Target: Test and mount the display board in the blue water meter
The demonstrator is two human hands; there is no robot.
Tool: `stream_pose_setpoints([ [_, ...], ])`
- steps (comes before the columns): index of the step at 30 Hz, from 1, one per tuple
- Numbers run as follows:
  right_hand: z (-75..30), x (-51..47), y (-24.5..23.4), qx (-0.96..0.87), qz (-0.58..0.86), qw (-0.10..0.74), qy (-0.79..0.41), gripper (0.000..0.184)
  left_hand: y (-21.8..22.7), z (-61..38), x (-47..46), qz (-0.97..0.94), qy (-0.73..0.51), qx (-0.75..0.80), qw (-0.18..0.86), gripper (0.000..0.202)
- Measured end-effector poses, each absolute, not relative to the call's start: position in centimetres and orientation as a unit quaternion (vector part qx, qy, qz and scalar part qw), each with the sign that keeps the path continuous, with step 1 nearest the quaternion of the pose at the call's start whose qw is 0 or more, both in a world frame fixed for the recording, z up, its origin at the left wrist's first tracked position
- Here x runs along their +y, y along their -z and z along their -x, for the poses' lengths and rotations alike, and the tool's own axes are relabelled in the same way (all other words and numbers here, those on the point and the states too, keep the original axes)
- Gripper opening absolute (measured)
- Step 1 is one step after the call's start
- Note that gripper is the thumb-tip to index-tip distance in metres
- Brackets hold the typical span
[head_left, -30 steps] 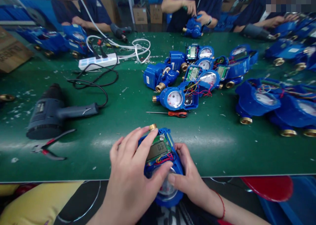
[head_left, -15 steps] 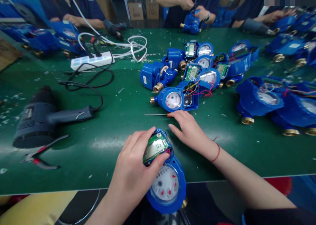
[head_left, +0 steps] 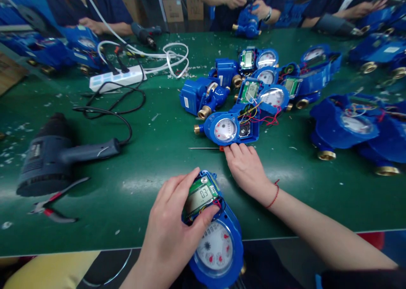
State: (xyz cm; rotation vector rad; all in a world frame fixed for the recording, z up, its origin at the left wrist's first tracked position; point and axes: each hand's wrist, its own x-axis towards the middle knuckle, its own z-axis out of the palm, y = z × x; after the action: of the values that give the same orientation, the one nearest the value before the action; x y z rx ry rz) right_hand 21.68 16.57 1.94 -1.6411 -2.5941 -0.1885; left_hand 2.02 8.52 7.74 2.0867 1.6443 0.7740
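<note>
At the table's near edge, my left hand point(head_left: 177, 221) is closed round the upper part of a blue water meter point(head_left: 236, 242). Its round dial with small red pointers faces up, and a green circuit board with a lit display point(head_left: 203, 196) shows between thumb and fingers. Farther forward, my right hand point(head_left: 245, 168) has its fingers curled over the handle of a screwdriver point(head_left: 204, 148) lying on the table. The thin shaft points left; most of the handle is hidden under the hand. Just beyond the fingers lies another opened water meter point(head_left: 225, 128) with loose coloured wires.
Several blue meters point(head_left: 218, 92) crowd the middle back, and more point(head_left: 345, 122) stand at right. To the left lie a heat gun point(head_left: 47, 158), cutting pliers point(head_left: 50, 204) and a white power strip point(head_left: 117, 78) with cables. Across the green table point(head_left: 152, 162), co-workers' hands point(head_left: 250, 6) handle meters.
My right hand's fingers have closed over the screwdriver handle, and the screwdriver has shifted slightly right. The held meter sits a little lower in view, its display changed. The view has tilted slightly.
</note>
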Motion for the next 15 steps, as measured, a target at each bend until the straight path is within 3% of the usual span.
stream_pose_setpoints([
  [8, -23.4, 15.9, -1.4, -0.834, 0.543, 0.092, -0.034, 0.022, -7.4, -1.7, 8.2, -0.729, -0.290, 0.587, 0.198, 0.053],
  [12, -25.0, 15.1, -3.3, -0.814, 0.530, 0.177, -0.157, 0.009, -7.2, -1.6, 8.0, -0.730, -0.290, 0.586, 0.201, 0.054],
  [15, -26.2, 13.8, -6.4, -0.769, 0.530, 0.262, -0.242, 0.015, -7.0, -1.7, 8.1, -0.731, -0.294, 0.582, 0.201, 0.055],
])
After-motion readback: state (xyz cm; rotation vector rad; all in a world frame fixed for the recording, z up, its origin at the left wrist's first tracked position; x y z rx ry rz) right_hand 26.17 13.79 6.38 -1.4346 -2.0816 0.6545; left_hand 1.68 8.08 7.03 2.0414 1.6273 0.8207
